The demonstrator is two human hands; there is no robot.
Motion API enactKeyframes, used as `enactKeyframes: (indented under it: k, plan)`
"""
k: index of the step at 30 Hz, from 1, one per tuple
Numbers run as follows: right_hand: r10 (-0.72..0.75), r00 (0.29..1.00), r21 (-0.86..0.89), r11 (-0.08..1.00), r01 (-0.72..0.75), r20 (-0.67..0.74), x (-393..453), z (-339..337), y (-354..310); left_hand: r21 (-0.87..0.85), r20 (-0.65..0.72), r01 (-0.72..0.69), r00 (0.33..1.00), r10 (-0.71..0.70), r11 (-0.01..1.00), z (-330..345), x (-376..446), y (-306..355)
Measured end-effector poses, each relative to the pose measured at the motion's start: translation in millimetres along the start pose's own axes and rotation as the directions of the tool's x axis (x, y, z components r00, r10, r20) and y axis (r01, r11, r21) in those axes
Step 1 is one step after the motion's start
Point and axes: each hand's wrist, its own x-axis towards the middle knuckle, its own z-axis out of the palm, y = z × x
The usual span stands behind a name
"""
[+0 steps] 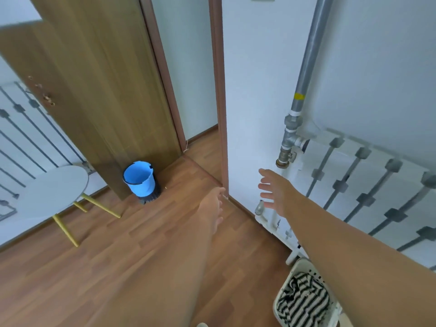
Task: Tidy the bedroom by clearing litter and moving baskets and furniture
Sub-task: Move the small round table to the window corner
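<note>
Baskets and furniture are both in sight, none of them in hand. At far left a small round table [53, 188] stands on yellow legs against the wall, its tabletop bare. Just right of it, at the foot of the open door [94, 74], a blue bin [140, 180] sits on the floor [118, 267] with a dark brush-like thing tucked behind its base (too blurred to name). The bin looks empty from this angle, and no litter shows on the boards, so the clearing part seems either done or not needing much here.

The left hand [215, 208] reaches forward over the floor toward the door frame, seen edge-on; it carries nothing I can see, though how far its fingers are spread I cannot tell. The right hand [274, 191] is spread wide and empty, held in the air near the pipe [304, 74] and the wall. Low at right, beside the radiator [365, 185], a white basket [304, 300] holds striped cloth and rests untouched below the right forearm. Moving it, and perhaps the table, appears to be what remains.
</note>
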Motion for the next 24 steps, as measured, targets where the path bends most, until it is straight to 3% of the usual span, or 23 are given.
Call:
enactKeyframes:
  k: [9,17,24]
  plan:
    - [-0.026,1.000,-0.028,0.999,0.027,0.016,42,115,-31,0.014,0.020,-0.011,1.000,0.011,1.000,-79,52,65]
    - [0.020,0.995,-0.178,0.984,-0.003,0.097,94,246,-38,-0.124,-0.142,0.075,0.986,-0.092,0.989,-210,103,101]
    - [0.098,0.969,-0.331,0.943,-0.019,0.225,140,356,-40,-0.289,-0.336,0.041,0.931,-0.141,0.956,-299,129,106]
